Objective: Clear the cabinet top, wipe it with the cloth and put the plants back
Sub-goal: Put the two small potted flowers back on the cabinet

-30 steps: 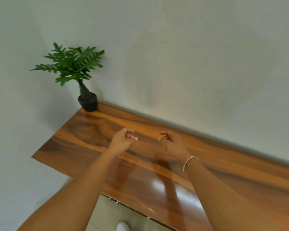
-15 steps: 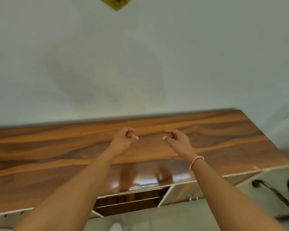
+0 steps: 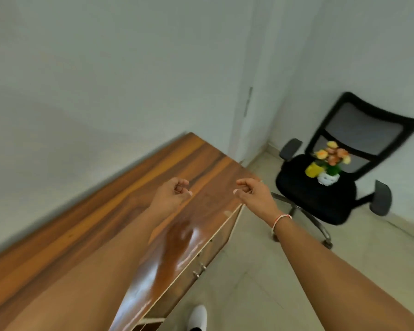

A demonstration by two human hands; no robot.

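Observation:
The glossy wooden cabinet top (image 3: 120, 211) runs from lower left to its right end near the middle of the view. My left hand (image 3: 172, 194) hovers above that end, fingers curled in and holding nothing. My right hand (image 3: 253, 192) hangs just past the cabinet's corner, fingers also curled and holding nothing. A flower plant in a white pot (image 3: 329, 168) with orange and yellow blooms stands on the seat of a black office chair (image 3: 320, 199) to the right. A yellow object (image 3: 313, 170) lies beside the pot. No cloth is in view.
The chair stands on the pale tiled floor (image 3: 261, 271) against the white wall (image 3: 105, 68), near a corner. Cabinet drawers with small metal knobs (image 3: 199, 269) face the floor side. A white shoe (image 3: 197, 316) shows at the bottom.
The view has swung right, from the left end with the green fern to the cabinet's right end and the chair. Both hands keep the same curled pose in front of me.

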